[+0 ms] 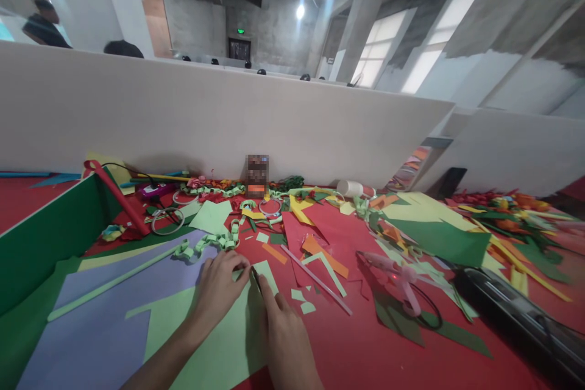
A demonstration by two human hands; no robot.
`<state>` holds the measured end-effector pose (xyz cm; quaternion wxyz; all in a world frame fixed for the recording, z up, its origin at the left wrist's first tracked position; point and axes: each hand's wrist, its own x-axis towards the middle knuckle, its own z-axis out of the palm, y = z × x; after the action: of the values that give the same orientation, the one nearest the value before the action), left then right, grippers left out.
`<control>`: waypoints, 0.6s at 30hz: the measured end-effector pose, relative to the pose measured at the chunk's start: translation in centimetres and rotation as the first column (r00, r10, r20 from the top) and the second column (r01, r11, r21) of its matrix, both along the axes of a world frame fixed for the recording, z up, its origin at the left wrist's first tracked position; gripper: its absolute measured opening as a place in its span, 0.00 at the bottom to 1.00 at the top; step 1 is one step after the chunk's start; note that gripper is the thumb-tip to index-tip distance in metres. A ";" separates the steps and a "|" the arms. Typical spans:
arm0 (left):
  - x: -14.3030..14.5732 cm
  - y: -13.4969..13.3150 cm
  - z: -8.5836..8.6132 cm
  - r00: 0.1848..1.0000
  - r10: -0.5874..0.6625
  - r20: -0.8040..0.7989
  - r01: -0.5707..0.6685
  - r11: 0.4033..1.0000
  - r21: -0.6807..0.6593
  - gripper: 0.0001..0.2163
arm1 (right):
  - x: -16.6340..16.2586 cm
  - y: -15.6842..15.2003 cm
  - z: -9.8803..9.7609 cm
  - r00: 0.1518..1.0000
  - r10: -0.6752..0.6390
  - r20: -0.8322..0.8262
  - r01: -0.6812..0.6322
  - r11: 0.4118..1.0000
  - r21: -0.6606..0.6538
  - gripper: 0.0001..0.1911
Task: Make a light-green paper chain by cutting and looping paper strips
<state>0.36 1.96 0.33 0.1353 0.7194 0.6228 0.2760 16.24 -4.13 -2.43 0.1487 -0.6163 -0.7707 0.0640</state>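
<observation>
My left hand (223, 277) is closed in a pinch above the top edge of a light green paper sheet (205, 341). What its fingertips hold is hidden. Close beside it, my right hand (284, 329) has its fingers around a dark, thin thing (256, 278); too little of it shows to name it. Just beyond the left hand lies a curled light green paper strip (208, 246), joined to a long green paper stick (114, 283). Purple paper (100, 323) lies partly under the green sheet. Small green paper scraps (304, 301) lie right of my hands.
A pink glue gun (397, 277) with a lit red spot and a cord lies to the right. Beyond it is a long black device (507, 311). A pink stick (317, 280) lies ahead. A green panel (59, 213) stands left, and a white partition (205, 116) closes off the back.
</observation>
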 end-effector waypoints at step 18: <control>-1.0 -0.6 -0.9 0.954 -0.160 -0.253 0.160 0.987 -0.020 0.13 | 2.7 -3.2 -2.3 0.972 -0.039 -0.231 0.043 0.999 0.011 0.31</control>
<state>-0.62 1.33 -0.57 0.0761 0.7969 0.5747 0.1700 18.95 -7.33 -4.77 0.2435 -0.6193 -0.7358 0.1257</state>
